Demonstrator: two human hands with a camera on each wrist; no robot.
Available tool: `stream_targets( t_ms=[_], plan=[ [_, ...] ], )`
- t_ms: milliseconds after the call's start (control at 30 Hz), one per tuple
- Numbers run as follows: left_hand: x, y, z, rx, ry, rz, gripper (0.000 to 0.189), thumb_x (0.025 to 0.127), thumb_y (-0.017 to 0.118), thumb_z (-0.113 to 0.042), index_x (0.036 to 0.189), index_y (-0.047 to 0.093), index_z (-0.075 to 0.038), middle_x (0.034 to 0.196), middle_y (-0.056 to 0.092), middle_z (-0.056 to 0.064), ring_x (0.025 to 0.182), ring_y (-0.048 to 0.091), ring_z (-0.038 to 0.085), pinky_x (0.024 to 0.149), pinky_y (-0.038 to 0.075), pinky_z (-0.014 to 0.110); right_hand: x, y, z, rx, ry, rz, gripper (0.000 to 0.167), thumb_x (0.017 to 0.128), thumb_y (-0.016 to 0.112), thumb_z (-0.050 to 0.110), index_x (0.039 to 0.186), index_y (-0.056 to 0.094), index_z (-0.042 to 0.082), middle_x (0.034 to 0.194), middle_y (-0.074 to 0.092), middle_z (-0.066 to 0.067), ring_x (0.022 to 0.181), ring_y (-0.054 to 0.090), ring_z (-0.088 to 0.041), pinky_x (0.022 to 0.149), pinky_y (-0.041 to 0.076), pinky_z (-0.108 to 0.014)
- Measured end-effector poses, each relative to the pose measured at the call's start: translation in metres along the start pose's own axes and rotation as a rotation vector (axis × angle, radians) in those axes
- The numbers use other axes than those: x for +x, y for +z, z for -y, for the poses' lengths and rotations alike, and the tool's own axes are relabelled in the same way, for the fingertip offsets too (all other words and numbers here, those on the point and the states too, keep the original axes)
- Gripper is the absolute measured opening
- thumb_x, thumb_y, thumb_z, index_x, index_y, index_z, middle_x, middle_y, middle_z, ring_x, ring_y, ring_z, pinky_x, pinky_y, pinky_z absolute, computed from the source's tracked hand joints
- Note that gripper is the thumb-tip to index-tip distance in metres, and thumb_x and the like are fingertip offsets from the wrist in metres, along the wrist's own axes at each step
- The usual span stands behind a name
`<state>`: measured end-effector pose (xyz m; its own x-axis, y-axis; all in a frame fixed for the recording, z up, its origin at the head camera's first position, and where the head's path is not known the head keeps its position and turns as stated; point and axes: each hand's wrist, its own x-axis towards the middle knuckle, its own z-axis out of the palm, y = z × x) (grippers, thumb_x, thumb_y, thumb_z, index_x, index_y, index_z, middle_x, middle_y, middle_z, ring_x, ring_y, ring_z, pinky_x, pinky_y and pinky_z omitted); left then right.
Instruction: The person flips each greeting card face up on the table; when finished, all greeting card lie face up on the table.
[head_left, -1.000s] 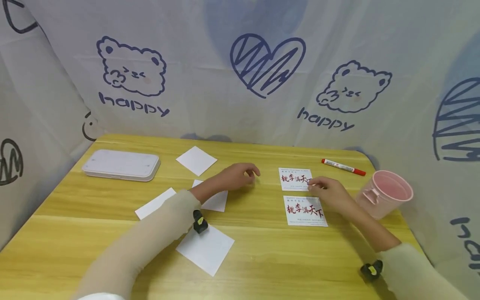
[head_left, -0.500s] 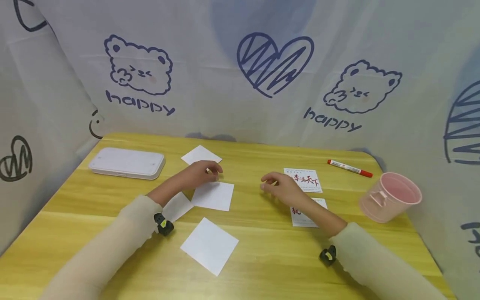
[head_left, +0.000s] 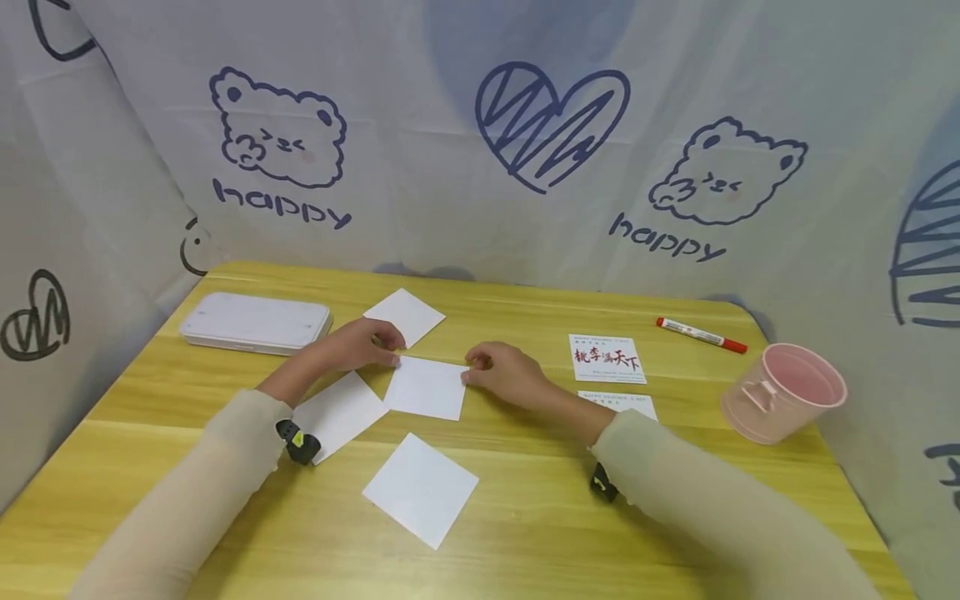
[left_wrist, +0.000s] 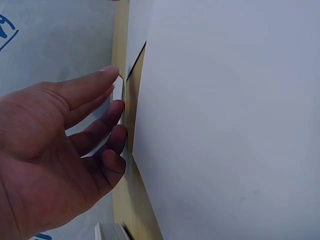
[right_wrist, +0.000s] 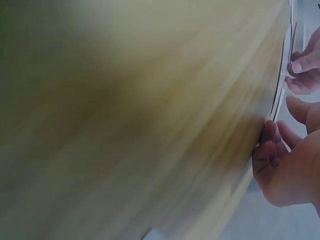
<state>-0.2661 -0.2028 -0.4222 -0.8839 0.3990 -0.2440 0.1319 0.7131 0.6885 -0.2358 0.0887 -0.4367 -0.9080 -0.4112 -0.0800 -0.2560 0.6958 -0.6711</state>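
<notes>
A square white card lies on the wooden table between my two hands. My left hand has its fingertips right at the card's upper left corner; in the left wrist view its thumb and loosely bent fingers stand apart. At the card's right edge is my right hand, its fingers bent and its thumb apart from them in the right wrist view. Three more white cards lie around: one behind, one beneath the left wrist and one in front.
Two cards with red lettering lie to the right, one in full view, the other partly behind the right forearm. A red-capped marker and a pink mug are beyond them. At the back left sits a white case.
My right hand has left the printed cards and moved left to the middle white card. My left hand has drawn back left to that card's corner. The cards stay in place.
</notes>
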Motion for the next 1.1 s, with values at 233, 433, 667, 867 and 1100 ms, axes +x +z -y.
stream_targets(
  t_ms=[233,433,667,867,1100],
  plan=[
    [-0.003,-0.002,0.0,0.033,0.009,0.015,0.028,0.093,0.072,-0.02,0.117,0.069,-0.005,0.121,0.065,0.013,0.11,0.055,0.028,0.099,0.046,0.045,0.005,0.004,0.006,-0.105,0.018,0.0,0.04,0.09,0.074,0.042,0.121,0.069,0.017,0.104,0.061,0.004,0.091,0.056,-0.014,0.081,0.045,-0.034],
    [0.001,0.001,-0.001,0.074,0.008,0.028,0.026,0.093,0.073,-0.022,0.113,0.07,-0.007,0.119,0.065,0.012,0.109,0.054,0.027,0.102,0.044,0.046,0.007,0.009,0.006,-0.146,0.041,-0.002,0.036,0.091,0.073,0.042,0.117,0.07,0.018,0.107,0.059,0.002,0.093,0.056,-0.014,0.082,0.046,-0.034],
    [0.0,0.001,-0.004,0.087,0.008,0.041,0.023,0.092,0.073,-0.02,0.109,0.066,-0.005,0.105,0.063,0.009,0.096,0.053,0.022,0.087,0.045,0.037,0.008,0.012,0.007,-0.139,0.057,0.005,0.035,0.091,0.073,0.041,0.117,0.068,0.017,0.108,0.06,0.003,0.096,0.058,-0.014,0.085,0.047,-0.036],
    [-0.001,-0.001,-0.01,-0.019,0.022,0.053,0.026,0.093,0.071,-0.014,0.111,0.058,0.0,0.095,0.058,0.007,0.086,0.052,0.019,0.076,0.044,0.03,0.01,0.006,0.005,-0.074,0.046,-0.004,0.034,0.092,0.074,0.035,0.119,0.066,0.016,0.104,0.062,0.003,0.093,0.057,-0.014,0.083,0.046,-0.034],
    [0.001,0.001,-0.018,-0.28,-0.027,0.061,0.031,0.097,0.065,-0.012,0.121,0.051,0.002,0.099,0.062,0.012,0.08,0.066,0.02,0.073,0.051,0.028,0.007,-0.006,-0.005,0.255,-0.01,0.006,0.026,0.096,0.068,0.015,0.121,0.064,0.009,0.098,0.061,-0.007,0.065,0.058,-0.018,0.063,0.049,-0.028]
  ],
)
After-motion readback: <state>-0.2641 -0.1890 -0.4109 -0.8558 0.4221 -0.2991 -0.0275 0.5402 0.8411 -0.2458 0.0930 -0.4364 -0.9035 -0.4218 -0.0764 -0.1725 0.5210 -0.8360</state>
